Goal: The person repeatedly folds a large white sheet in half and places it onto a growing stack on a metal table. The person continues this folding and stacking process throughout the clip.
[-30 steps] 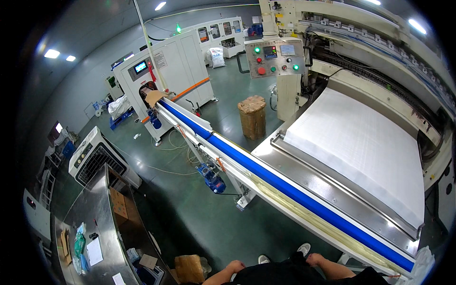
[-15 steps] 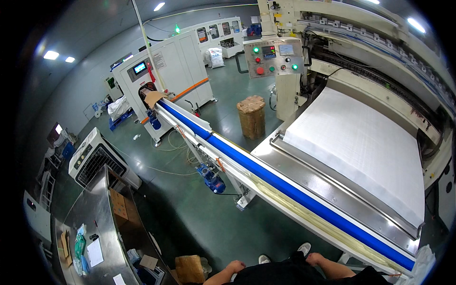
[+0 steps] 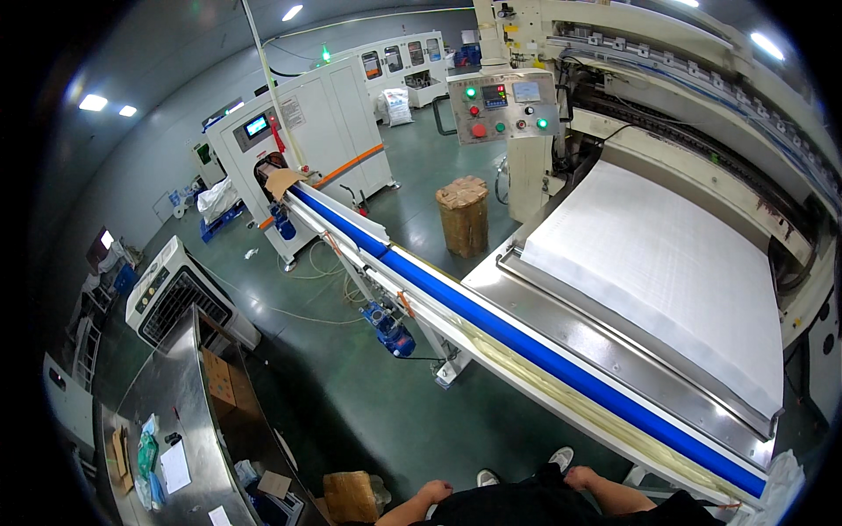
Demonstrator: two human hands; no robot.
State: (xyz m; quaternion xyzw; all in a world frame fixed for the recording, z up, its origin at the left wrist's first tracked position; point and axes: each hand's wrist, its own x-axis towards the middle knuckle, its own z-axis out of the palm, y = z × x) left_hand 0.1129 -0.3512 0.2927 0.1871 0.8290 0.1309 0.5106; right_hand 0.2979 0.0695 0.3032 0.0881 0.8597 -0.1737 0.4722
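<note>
My left hand (image 3: pixel 435 492) is low in the view, beside my dark clothing, with its fingers curled in. Across my body, my right hand (image 3: pixel 578 478) is also curled, close to the clothing. Both are small here, and no object shows in either. Ahead of them a narrow conveyor with a blue belt (image 3: pixel 526 344) runs from the lower right up to a white machine (image 3: pixel 329 131). Beyond the belt, a wide white sheet stack or web (image 3: pixel 667 263) lies on a large cream machine's metal bed (image 3: pixel 561 320). Neither hand touches the conveyor.
A control panel (image 3: pixel 503 105) with lit buttons faces me. A brown-wrapped cylinder (image 3: pixel 463 216) stands behind the belt. A metal table (image 3: pixel 171 386) with papers and bags is at left, near an air cooler (image 3: pixel 189 294). A brown box-like bundle (image 3: pixel 349 497) sits by my left arm.
</note>
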